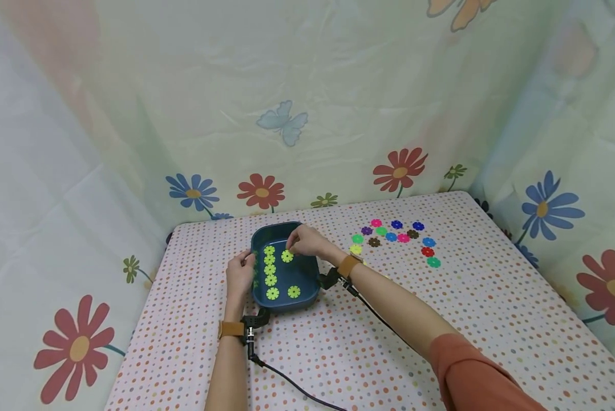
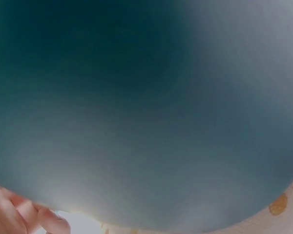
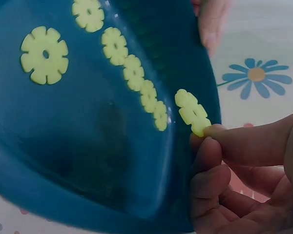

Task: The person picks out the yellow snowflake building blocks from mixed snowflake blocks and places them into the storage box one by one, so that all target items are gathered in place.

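Note:
My left hand [image 1: 239,275] holds the left rim of a dark blue plastic basin [image 1: 303,277]. Above the basin floor, my right hand [image 1: 310,242] pinches a yellow-green notched snowflake disc [image 3: 192,111] by its edge, between thumb and fingertips. Several matching discs [image 1: 270,269] lie in a column along the basin's left side, and one single disc [image 1: 294,291] sits near the front right corner inside. In the left wrist view the basin's outer wall [image 2: 151,146] fills nearly everything, with some fingers [image 2: 51,222] at the lower left.
Loose snowflake discs in pink, blue, green, brown, red and other colours [image 1: 391,236] are scattered on the dotted tablecloth [image 1: 184,342] to the right. Black cables [image 1: 297,383] run from both wrist cameras. A flowered curtain [image 1: 328,142] surrounds the table's back and sides.

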Demonstrator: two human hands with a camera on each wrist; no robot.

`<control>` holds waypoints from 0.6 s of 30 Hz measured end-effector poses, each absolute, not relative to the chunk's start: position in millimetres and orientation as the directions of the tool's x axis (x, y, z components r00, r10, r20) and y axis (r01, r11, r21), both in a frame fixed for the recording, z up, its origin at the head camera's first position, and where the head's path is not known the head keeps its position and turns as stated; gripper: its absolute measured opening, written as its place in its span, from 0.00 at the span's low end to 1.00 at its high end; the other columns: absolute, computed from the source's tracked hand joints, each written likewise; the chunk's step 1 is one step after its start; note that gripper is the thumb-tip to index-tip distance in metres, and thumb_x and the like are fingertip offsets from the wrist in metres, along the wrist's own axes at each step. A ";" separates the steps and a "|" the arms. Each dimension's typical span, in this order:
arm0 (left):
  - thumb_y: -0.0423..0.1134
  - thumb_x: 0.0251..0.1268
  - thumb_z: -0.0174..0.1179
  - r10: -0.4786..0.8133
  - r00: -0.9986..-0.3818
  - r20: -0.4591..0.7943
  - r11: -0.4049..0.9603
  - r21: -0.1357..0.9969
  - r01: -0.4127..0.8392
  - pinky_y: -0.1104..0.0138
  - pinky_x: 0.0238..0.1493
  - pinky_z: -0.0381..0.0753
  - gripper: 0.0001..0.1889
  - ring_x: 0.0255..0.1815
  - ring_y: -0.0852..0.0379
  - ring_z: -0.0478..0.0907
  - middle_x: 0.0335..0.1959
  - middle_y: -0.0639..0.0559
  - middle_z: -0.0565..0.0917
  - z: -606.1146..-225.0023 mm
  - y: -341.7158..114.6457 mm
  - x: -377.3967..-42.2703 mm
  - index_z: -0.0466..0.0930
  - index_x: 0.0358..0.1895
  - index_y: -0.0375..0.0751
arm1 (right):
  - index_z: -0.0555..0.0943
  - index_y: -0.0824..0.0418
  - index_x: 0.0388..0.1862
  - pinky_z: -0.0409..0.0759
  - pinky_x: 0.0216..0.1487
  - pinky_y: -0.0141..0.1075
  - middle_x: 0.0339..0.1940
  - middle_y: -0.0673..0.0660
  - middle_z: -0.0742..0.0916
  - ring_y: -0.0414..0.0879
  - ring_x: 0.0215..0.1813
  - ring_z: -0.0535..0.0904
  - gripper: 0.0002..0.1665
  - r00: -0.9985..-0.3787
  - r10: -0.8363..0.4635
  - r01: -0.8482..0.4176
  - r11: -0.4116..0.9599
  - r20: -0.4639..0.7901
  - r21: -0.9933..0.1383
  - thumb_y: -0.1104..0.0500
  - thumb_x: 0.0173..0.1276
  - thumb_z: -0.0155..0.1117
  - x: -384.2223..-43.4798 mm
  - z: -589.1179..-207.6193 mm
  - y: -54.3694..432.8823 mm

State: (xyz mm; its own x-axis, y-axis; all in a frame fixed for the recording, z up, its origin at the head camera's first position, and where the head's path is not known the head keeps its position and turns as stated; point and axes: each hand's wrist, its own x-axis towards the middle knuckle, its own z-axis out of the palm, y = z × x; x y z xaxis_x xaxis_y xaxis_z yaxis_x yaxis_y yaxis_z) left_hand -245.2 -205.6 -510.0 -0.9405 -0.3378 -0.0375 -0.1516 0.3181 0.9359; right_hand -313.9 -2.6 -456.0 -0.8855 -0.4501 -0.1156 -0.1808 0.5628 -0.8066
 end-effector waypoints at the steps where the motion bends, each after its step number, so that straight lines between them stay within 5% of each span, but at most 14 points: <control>1: 0.42 0.82 0.49 -0.338 -0.941 -0.037 0.317 0.936 -0.151 0.49 0.60 0.76 0.22 0.60 0.43 0.77 0.62 0.35 0.79 -510.1 -205.6 -245.5 0.72 0.70 0.33 | 0.86 0.65 0.37 0.76 0.34 0.34 0.32 0.55 0.85 0.45 0.32 0.77 0.04 -0.883 -0.453 -0.187 0.579 -0.123 -0.794 0.68 0.67 0.66 -314.1 -456.7 -3.9; 18: 0.43 0.82 0.50 -0.328 -0.944 -0.042 0.311 0.939 -0.150 0.50 0.59 0.76 0.23 0.60 0.44 0.76 0.63 0.36 0.78 -508.0 -207.6 -246.5 0.72 0.70 0.34 | 0.88 0.64 0.33 0.77 0.36 0.37 0.28 0.54 0.86 0.44 0.29 0.77 0.08 -0.777 -0.536 -0.236 0.735 -0.331 -0.636 0.68 0.69 0.63 -322.9 -453.5 -18.8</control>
State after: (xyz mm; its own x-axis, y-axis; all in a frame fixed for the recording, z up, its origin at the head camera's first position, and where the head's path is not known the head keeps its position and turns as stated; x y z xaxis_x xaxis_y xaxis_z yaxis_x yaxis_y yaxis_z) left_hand -246.5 -207.6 -508.0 -0.9439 -0.3275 -0.0422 -0.1497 0.3106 0.9387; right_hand -322.9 -18.8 -453.5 -0.7770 -0.5355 -0.3310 -0.2355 0.7348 -0.6360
